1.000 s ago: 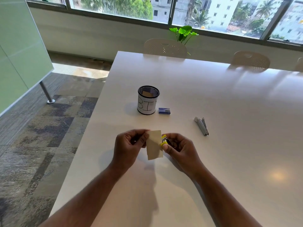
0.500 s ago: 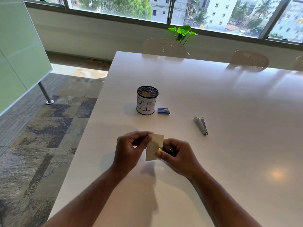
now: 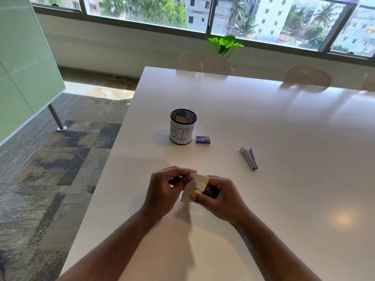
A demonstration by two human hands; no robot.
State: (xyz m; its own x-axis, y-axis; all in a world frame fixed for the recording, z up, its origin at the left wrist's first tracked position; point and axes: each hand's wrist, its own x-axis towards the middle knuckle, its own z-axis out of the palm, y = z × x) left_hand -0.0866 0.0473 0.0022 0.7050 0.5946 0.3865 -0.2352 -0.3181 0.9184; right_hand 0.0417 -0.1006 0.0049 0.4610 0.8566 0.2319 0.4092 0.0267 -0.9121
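Beige paper slip (image 3: 197, 182), rectangular, tilted, left hand (image 3: 164, 191) pinching its corner

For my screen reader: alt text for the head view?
A left hand and right hand hold a small paper slip over a white table; the right also grips a yellow tool. Beyond: a mesh cup, blue box and stapler.

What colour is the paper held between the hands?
Pale cream; the paper shows best in the head view.
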